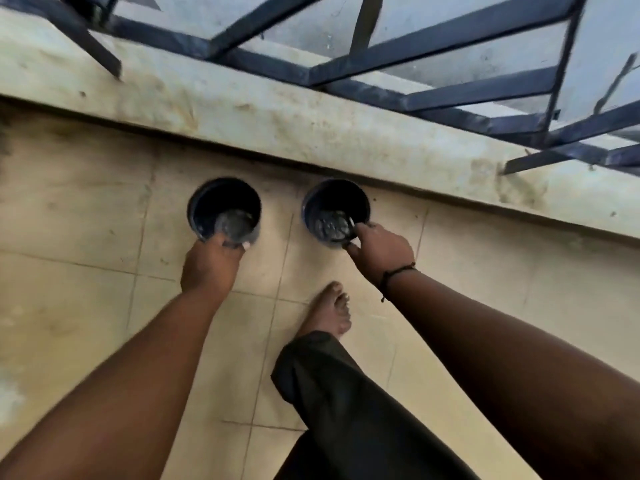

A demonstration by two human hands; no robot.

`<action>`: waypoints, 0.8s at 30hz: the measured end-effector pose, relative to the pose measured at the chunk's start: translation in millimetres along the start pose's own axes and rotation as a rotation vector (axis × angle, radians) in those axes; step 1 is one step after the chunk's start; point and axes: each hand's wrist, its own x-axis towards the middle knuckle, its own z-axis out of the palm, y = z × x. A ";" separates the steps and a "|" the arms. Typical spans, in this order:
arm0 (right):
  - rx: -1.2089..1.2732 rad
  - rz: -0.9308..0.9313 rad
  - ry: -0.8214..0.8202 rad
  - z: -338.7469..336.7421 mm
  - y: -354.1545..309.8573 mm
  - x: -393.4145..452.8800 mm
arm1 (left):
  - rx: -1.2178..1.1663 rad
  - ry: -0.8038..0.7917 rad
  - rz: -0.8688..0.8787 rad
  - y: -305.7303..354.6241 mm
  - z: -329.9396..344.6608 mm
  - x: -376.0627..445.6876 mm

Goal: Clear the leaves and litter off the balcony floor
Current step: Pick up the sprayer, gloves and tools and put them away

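Observation:
Two dark round pots stand on the tan tiled balcony floor [86, 271], close to the low kerb. My left hand [211, 261] grips the near rim of the left pot [211, 199], fingers curled over its edge. My right hand [382, 249] pinches the near rim of the right pot [323, 199], thumb outside and fingers inside. Both pots show grey residue at the bottom. I see no leaves or litter on the tiles in view.
A stained concrete kerb [277, 112] runs diagonally behind the pots, with a dark metal railing [415, 74] above it. My bare foot [330, 313] and dark trouser leg [346, 410] are on the tiles just below the right pot.

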 end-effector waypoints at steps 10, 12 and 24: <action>-0.150 0.124 -0.194 -48.5 47.5 -206.6 | 0.195 -0.280 0.100 -25.2 -61.8 -222.3; -0.142 0.171 -0.177 -71.4 51.8 -268.4 | 0.227 -0.303 0.122 -24.5 -93.9 -269.1; 0.157 0.495 0.230 -239.2 59.0 -577.4 | 0.484 -0.249 0.759 131.9 -281.3 -451.9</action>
